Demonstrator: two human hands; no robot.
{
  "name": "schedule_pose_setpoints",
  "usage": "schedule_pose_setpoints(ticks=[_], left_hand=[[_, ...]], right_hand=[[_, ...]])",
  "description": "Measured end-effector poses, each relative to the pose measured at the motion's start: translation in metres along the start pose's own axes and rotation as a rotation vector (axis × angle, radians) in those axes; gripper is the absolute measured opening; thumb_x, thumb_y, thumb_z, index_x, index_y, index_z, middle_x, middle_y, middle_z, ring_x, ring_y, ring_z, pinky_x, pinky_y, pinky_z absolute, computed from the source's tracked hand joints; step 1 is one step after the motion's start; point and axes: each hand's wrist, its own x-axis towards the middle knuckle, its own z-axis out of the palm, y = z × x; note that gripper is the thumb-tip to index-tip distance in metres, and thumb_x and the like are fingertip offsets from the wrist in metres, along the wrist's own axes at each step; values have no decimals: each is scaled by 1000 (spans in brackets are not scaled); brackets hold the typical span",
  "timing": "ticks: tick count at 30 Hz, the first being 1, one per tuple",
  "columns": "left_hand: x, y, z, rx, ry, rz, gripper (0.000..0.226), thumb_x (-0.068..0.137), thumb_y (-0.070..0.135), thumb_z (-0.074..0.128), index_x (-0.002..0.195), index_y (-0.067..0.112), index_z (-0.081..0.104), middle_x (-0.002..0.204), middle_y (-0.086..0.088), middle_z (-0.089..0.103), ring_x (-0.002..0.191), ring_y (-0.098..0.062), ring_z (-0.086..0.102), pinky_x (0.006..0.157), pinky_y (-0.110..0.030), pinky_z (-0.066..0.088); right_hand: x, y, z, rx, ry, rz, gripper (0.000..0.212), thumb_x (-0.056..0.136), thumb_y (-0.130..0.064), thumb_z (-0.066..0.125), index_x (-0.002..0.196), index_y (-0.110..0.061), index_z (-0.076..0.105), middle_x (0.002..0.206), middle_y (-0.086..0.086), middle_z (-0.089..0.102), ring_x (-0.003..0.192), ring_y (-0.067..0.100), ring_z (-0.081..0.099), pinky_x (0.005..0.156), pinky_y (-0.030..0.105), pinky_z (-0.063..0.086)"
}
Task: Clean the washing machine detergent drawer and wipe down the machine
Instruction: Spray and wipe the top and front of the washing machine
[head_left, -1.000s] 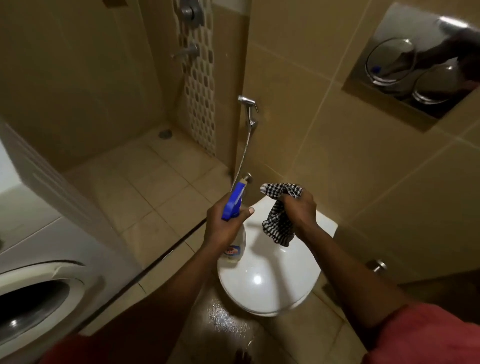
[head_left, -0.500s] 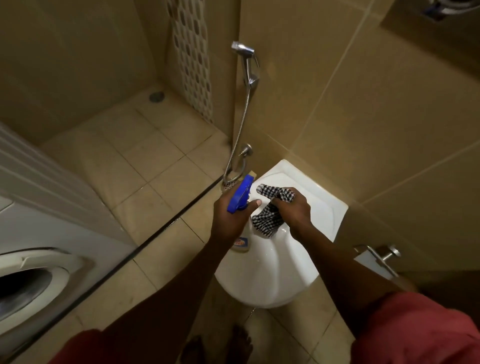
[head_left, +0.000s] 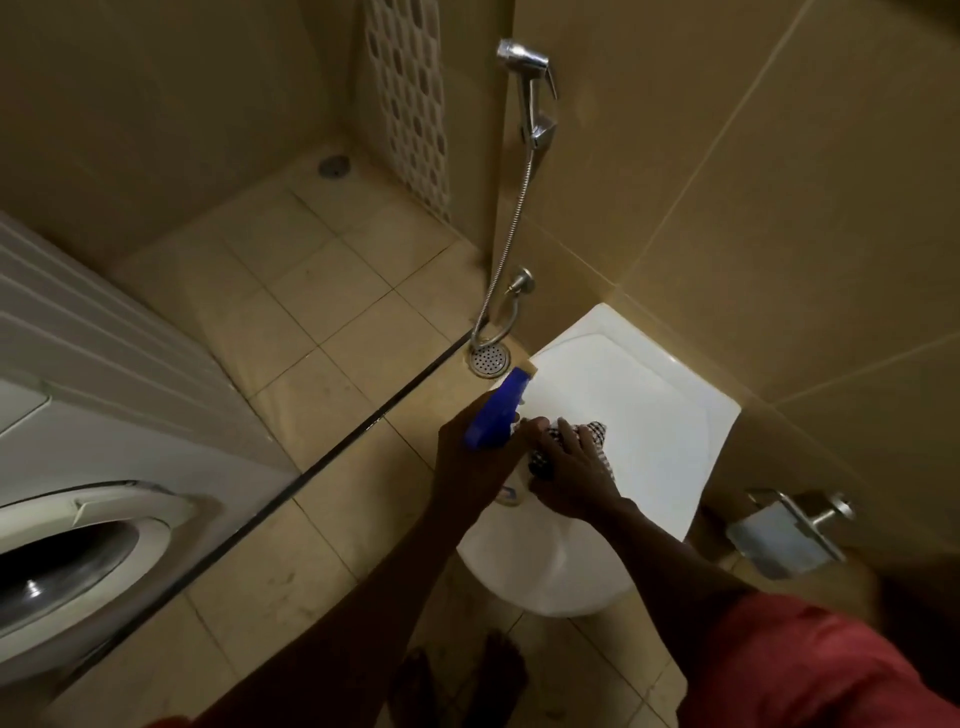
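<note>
My left hand (head_left: 470, 470) grips a spray bottle with a blue trigger head (head_left: 493, 410), held just above the closed white toilet lid (head_left: 639, 441). My right hand (head_left: 569, 480) lies over a black-and-white checked cloth (head_left: 592, 434) on the lid, fingers spread across it. The white washing machine (head_left: 104, 415) stands at the left edge, its round door (head_left: 67, 566) facing me. Its detergent drawer is out of view.
A chrome hand sprayer (head_left: 524, 67) hangs on the tiled wall with its hose running down to a floor drain (head_left: 488, 358). A metal toilet-paper holder (head_left: 789, 530) sticks out at the right. My bare feet (head_left: 462, 675) stand on the tile floor before the toilet.
Both hands have dropped toward the toilet lid. The cloth, held up in my right fist before, now lies on the lid under my hand. The view has tilted downward.
</note>
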Motion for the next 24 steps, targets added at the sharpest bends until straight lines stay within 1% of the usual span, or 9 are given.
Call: schedule_pose_setpoints(ticks=[3, 6, 8, 10, 13, 15, 17, 21, 24], left_hand=[[-7, -5, -4, -20, -2, -42, 31, 74, 35, 82, 96, 26, 62, 82, 7, 67, 75, -5, 64, 64, -15, 53], [-10, -8, -11, -90, 8, -120, 38, 69, 32, 82, 101, 29, 62, 83, 11, 65, 74, 7, 61, 67, -11, 52], [-12, -10, -15, -108, 1, -163, 45, 68, 32, 82, 108, 22, 63, 86, 8, 66, 77, 4, 63, 69, -15, 55], [-14, -13, -17, -99, 8, -184, 47, 70, 28, 84, 111, 16, 64, 90, 0, 69, 86, -12, 68, 77, -27, 58], [-15, -15, -18, -96, 12, -199, 53, 71, 25, 84, 118, 12, 62, 97, 4, 68, 94, -16, 67, 85, -35, 57], [-14, -15, -20, -97, 6, -189, 54, 71, 22, 84, 119, 12, 61, 97, 9, 66, 93, -10, 65, 84, -30, 56], [-15, -16, -21, -100, 12, -190, 51, 72, 18, 83, 117, 11, 61, 96, 10, 65, 91, -7, 64, 82, -27, 55], [-15, -17, -21, -67, 10, -150, 35, 77, 5, 78, 107, 15, 62, 92, 11, 66, 82, 9, 65, 74, -12, 53], [-14, -17, -17, -55, -6, -103, 27, 78, 2, 77, 98, 14, 65, 86, 11, 66, 78, 12, 65, 70, -6, 51]], right_hand=[[4, -7, -10, 269, 140, -6, 71, 82, -35, 68, 144, -26, 36, 154, 7, 28, 142, 30, 21, 110, 44, 28], [1, -6, -25, 460, 347, 74, 56, 76, -27, 73, 128, -22, 52, 135, 1, 52, 130, 22, 41, 103, 37, 36], [0, -3, -31, 507, 389, 112, 51, 76, -15, 70, 124, -20, 53, 135, 0, 52, 130, 21, 43, 104, 33, 35], [-2, -2, -34, 524, 389, 130, 51, 76, -8, 67, 125, -17, 53, 136, 1, 51, 129, 21, 43, 99, 25, 33], [-8, -4, -34, 437, 326, 57, 60, 69, -25, 69, 126, -13, 54, 133, 6, 53, 126, 24, 46, 102, 31, 39], [-11, -3, -30, 357, 287, 57, 78, 59, -48, 60, 130, -16, 52, 135, 7, 51, 128, 27, 45, 105, 45, 41], [-13, -1, -23, 326, 272, 85, 85, 57, -55, 54, 135, -19, 49, 143, 9, 45, 136, 30, 38, 108, 51, 37], [-24, -7, -25, 283, 209, 43, 75, 72, -43, 62, 141, -22, 43, 151, 12, 37, 143, 31, 26, 113, 49, 30], [-28, -4, -26, 276, 274, 11, 70, 71, -48, 67, 132, -17, 53, 131, 13, 52, 126, 33, 46, 99, 43, 43]])
